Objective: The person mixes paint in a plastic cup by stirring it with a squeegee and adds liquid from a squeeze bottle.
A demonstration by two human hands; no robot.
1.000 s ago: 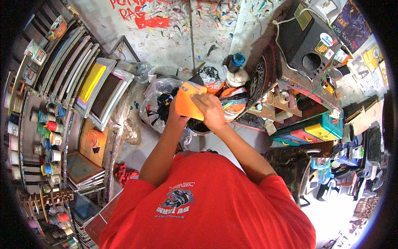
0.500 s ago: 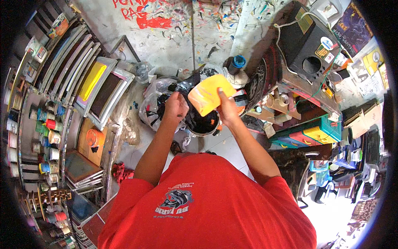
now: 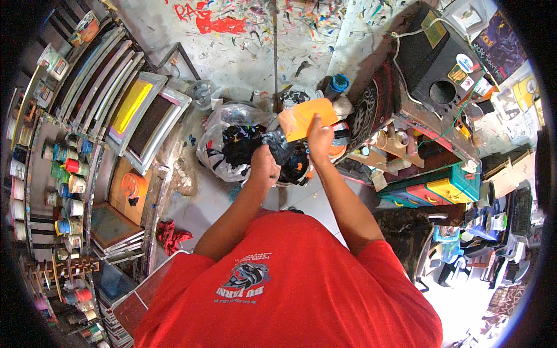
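My right hand (image 3: 320, 141) grips a flat orange rounded-corner plate (image 3: 306, 119), its thumb lying on the upper face. The plate is tilted over a bucket of dark scraps (image 3: 297, 165). Closed around a crumpled black rag (image 3: 278, 146), my left hand (image 3: 265, 166) is at the plate's lower left corner. Rag and plate overlap there; whether they press together I cannot tell. Just left of the rag is a clear plastic bag (image 3: 209, 139) filled with black scraps.
Silk-screen frames (image 3: 174, 110) and shelves of paint jars (image 3: 75, 184) line the left side. A paint-spattered wall (image 3: 307, 49) rises ahead. On the right are a black speaker (image 3: 432, 69) and a drawer unit (image 3: 432, 188). A blue-lidded container (image 3: 338, 84) stands beyond the plate.
Both hands have shifted right. The orange plate has turned flatter and moved up to the right, and the black rag in my left hand now reaches its lower corner.
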